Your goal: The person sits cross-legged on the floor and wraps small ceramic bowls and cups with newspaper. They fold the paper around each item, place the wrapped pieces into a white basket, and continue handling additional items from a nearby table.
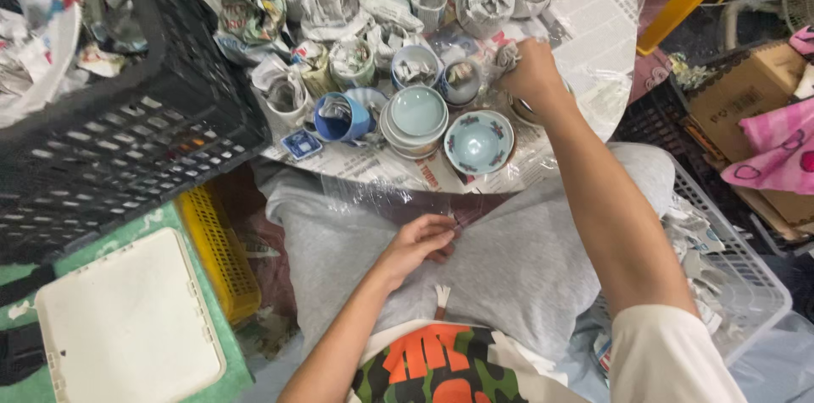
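Newspaper wad (pixel 507 54): pinched in right hand (pixel 532 72), above cups on counter (pixel 593 38). Left hand (pixel 418 244): loosely curled, resting on lap, holding nothing.

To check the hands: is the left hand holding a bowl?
No, the left hand rests on the grey lap, while the bowls stand on the table.

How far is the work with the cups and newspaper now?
Several cups on the table already have newspaper stuffed inside. The right hand grips a crumpled paper piece over a cup at the table edge; the left hand rests on the lap. Two pale bowls remain unfilled.
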